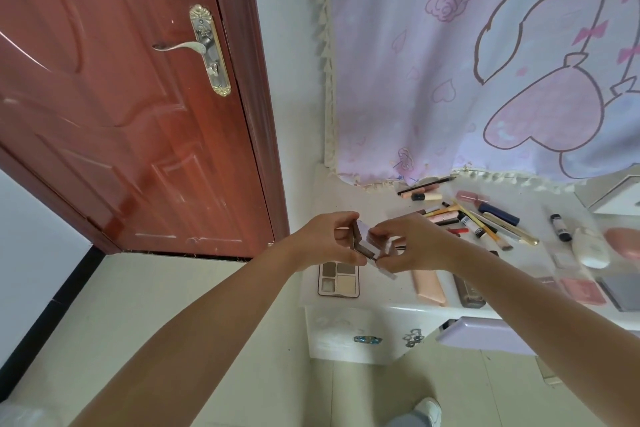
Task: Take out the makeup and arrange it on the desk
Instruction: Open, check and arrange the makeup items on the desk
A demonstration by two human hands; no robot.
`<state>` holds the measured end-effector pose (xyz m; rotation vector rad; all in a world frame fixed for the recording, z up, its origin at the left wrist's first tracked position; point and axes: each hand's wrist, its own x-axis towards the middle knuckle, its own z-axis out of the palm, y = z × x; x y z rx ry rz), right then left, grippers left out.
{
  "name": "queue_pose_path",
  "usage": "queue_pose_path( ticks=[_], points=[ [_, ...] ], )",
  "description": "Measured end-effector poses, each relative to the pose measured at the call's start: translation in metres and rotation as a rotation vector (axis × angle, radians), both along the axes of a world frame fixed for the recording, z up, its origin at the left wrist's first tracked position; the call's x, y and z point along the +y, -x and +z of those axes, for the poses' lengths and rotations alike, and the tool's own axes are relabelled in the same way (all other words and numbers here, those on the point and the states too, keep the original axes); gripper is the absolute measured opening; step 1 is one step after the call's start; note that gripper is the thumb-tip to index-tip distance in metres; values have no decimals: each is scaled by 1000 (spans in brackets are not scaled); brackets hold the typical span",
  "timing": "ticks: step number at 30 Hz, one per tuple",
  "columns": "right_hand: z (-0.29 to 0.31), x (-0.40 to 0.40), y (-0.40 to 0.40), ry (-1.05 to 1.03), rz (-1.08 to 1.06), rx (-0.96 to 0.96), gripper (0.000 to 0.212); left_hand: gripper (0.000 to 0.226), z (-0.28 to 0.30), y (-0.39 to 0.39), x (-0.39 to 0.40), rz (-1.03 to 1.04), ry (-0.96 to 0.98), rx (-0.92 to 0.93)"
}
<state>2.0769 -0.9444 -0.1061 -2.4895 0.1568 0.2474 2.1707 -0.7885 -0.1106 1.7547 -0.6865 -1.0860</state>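
- We hold a small hinged palette [367, 242] above the counter [388, 288], near its left edge, between both hands.
- Our left hand [325, 239] has its fingers [341, 230] clamped on the upright half of the palette; the thumb presses along its lower edge.
- Our right hand [412, 243] has its fingers [382, 230] pinched on the other half, which tilts down toward the counter; the case stands partly open, and we cannot tell what is inside it.
- An open eyeshadow palette [338, 279] lies flat at the front left corner of the counter, just below our hands; it shows four pans, two darker at the back and two paler at the front.
- A pink tube [428, 286] lies at the front edge, to the right of the eyeshadow palette, and a brown case [468, 291] lies just beside it, partly under our right forearm.
- A loose heap of pencils and pens [460, 217] sits toward the back of the counter, crossing one another.
- A dark blue tube [498, 212] lies at the right of that heap.
- A white bottle [588, 248] lies on its side further right, with a pink compact [583, 290] in front of it at the front edge.
- A lilac drawer [485, 334] under the front edge stands pulled out; its contents are hidden.
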Motion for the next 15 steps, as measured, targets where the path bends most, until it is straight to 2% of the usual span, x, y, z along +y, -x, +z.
queue_pose_path(
  ticks=[4, 10, 12, 15],
  points=[
    [-10, -8, 2, -156, -106, 26, 41, 70, -16, -1, 0, -21, 31, 76],
    [-49, -20, 5, -245, -237, 125, 22, 58, -68, 13, -4, 31, -123, -47],
    [-66, -25, 3, -402, -351, 174, 17, 56, -86, 25, -11, 55, -175, -95],
    [-88, -35, -5, -614, -525, 216, 26, 46, -108, 38, -25, 137, -225, -139]
  ],
)
